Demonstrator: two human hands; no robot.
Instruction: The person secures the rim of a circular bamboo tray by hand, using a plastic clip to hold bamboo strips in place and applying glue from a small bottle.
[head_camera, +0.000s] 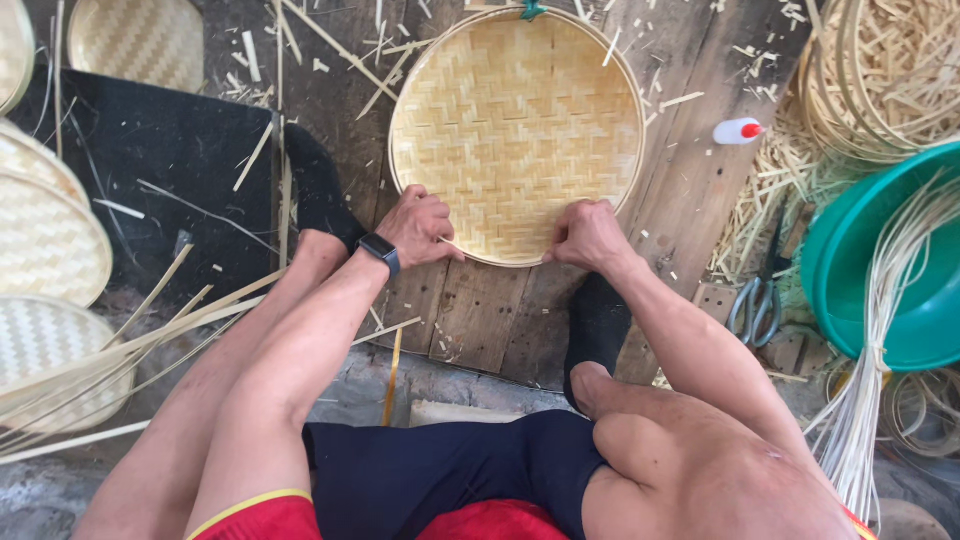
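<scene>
While flat on the wooden boards, round woven bamboo tray gripped at its near rim; left hand in a closed grip, right hand likewise pinching tight; glue bottle, scissors, green basin off to the right

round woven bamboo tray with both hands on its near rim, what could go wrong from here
1. Both the left hand and right hand pinch the near rim of the round woven bamboo tray; raw strip edges might splinter bare fingers.
2. Loose bamboo offcuts litter the wooden boards around the tray, so it may rock or snag.
3. Grey-handled scissors lie near the right forearm and could be knocked.
</scene>
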